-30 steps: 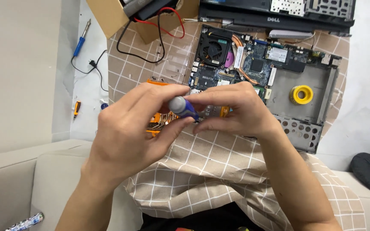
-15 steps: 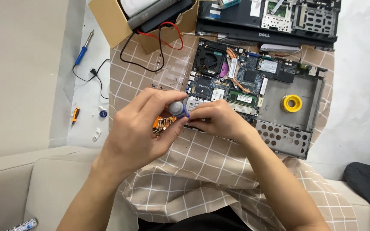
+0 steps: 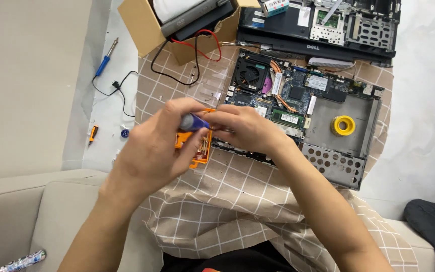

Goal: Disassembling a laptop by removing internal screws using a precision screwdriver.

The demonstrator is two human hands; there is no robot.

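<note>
Head view, looking down at the lap. Both hands meet over the left edge of the opened laptop base (image 3: 348, 146), which lies on a checked beige cloth (image 3: 237, 201). Left hand (image 3: 152, 151) is curled round a small blue-handled screwdriver (image 3: 193, 122), thumb and forefinger pinching the handle near its silver cap. Right hand (image 3: 245, 128) is closed in a pinch at the driver's forward end; the tip itself is hidden under the fingers, so I cannot tell what it touches.

Handling, as a judgement: the driver looks light, stiff and smooth-handled, likely to roll if set down on the cloth; best gripped round the handle, with the other hand steadying the shaft. The exposed circuit board (image 3: 288, 95) beside it looks fragile and should not be leaned on.

An orange bit case (image 3: 197, 148) sits open just under the left hand, touching the base's left edge. A yellow tape roll (image 3: 343, 125) rests in the base's empty bay towards the right.

Room: crowded at the far edge of the cloth, where a cardboard box (image 3: 149, 27) with red and black wires (image 3: 197, 48) and a detached laptop panel (image 3: 318, 30) lie. More open cloth lies on the near side, towards the body. A blue soldering iron (image 3: 105, 59) lies well apart on the white surface to the left.
</note>
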